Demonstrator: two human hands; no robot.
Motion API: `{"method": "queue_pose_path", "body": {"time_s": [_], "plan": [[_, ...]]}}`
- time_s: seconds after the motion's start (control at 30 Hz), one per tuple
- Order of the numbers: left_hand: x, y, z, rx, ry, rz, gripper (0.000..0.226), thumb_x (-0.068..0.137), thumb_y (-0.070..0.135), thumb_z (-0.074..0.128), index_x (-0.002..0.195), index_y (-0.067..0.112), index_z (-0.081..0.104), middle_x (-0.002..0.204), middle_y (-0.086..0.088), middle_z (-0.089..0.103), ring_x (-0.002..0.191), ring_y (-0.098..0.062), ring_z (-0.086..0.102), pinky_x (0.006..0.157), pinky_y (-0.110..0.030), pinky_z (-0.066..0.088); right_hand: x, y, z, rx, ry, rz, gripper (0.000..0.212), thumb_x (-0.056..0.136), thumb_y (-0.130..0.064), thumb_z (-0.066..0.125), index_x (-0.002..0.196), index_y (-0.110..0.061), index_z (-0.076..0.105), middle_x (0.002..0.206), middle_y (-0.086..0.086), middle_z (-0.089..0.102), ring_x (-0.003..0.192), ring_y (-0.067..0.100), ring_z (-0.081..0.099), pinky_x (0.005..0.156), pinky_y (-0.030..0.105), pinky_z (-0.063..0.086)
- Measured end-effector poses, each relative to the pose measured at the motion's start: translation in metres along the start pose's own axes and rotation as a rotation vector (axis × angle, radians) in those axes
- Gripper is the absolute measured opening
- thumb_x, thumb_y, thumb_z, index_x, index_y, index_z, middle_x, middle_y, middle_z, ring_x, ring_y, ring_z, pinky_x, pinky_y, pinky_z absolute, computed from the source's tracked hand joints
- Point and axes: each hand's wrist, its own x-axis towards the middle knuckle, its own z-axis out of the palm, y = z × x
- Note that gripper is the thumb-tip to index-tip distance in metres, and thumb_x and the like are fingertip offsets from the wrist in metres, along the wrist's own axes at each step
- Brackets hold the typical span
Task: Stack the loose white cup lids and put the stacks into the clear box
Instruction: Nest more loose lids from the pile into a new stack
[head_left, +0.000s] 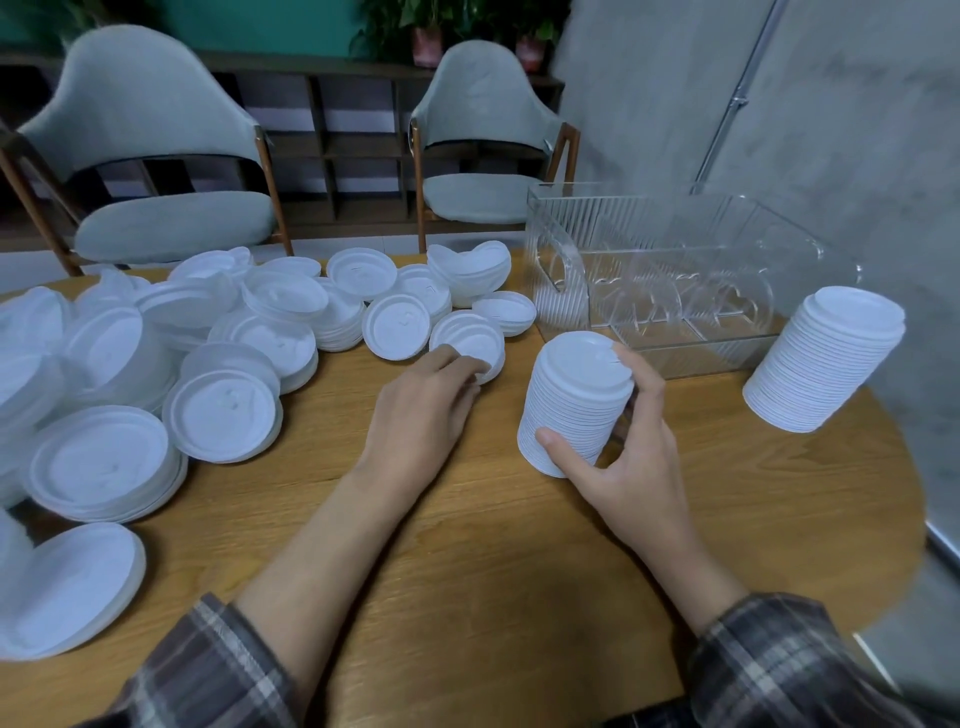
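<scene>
Right hand (634, 457) clasps a tall white plastic lid stack (574, 400), left hand (423, 410) pinches a loose white lid (467, 340); clear ribbed plastic box (566, 260) holds nothing, many lids unstacked.

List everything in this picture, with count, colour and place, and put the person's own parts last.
loose lids: many, white, heaped on the table's left and middle
held stack: one, white, near the table's middle, in front of the box
standing stack: one, white, on the table to the right of the box
clear box: one, transparent, far right of the table, no lids inside
table: one, light wood
chairs: two, grey-green, behind the table
shelf: one, dark wood, behind the chairs
potted plants: green, on top of the shelf
left hand: fingertips on one loose lid, grip unclear
right hand: grips the held stack
sleeves: two, plaid, bottom edge
</scene>
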Motion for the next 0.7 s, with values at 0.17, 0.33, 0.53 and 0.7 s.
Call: {"method": "queue_pose_path", "body": {"time_s": [0.17, 0.33, 0.53, 0.7], "plan": [[0.002, 0.024, -0.024, -0.371, 0.17, -0.238, 0.023, 0.092, 0.013, 0.08, 0.114, 0.018, 0.075, 0.096, 0.009, 0.071, 0.09, -0.005, 0.067, 0.081, -0.019, 0.056, 0.0, -0.001, 0.0, -0.007, -0.008, -0.004, 0.094, 0.079, -0.044, 0.088, 0.151, -0.034, 0.029, 0.152, -0.013, 0.046, 0.139, 0.012, 0.05, 0.106, 0.051, 0.051], [0.016, 0.042, -0.05, -0.912, 0.225, -0.547, 0.026, 0.097, 0.007, 0.071, 0.122, 0.015, 0.073, 0.1, 0.011, 0.077, 0.093, -0.006, 0.076, 0.085, -0.024, 0.061, -0.001, -0.002, -0.002, 0.022, 0.029, -0.039, 0.079, 0.088, -0.055, 0.07, 0.154, -0.027, 0.035, 0.154, -0.009, 0.048, 0.142, 0.012, 0.047, 0.11, 0.048, 0.049], [0.017, 0.052, -0.041, -1.194, 0.012, -0.575, 0.034, 0.098, 0.003, 0.068, 0.129, 0.017, 0.074, 0.111, -0.015, 0.07, 0.089, -0.011, 0.072, 0.081, -0.027, 0.061, 0.001, -0.009, 0.004, 0.146, 0.099, -0.039, 0.059, 0.094, -0.045, 0.066, 0.146, -0.028, 0.045, 0.145, -0.011, 0.057, 0.135, 0.011, 0.056, 0.102, 0.032, 0.054], [0.018, 0.057, -0.033, -1.067, -0.017, -0.456, 0.028, 0.099, 0.006, 0.069, 0.121, 0.02, 0.077, 0.102, 0.011, 0.078, 0.076, -0.005, 0.063, 0.075, -0.021, 0.054, 0.002, -0.009, 0.007, 0.194, 0.076, -0.055, 0.069, 0.093, -0.041, 0.07, 0.152, -0.029, 0.036, 0.15, -0.005, 0.053, 0.139, 0.012, 0.053, 0.105, 0.029, 0.051]]}}
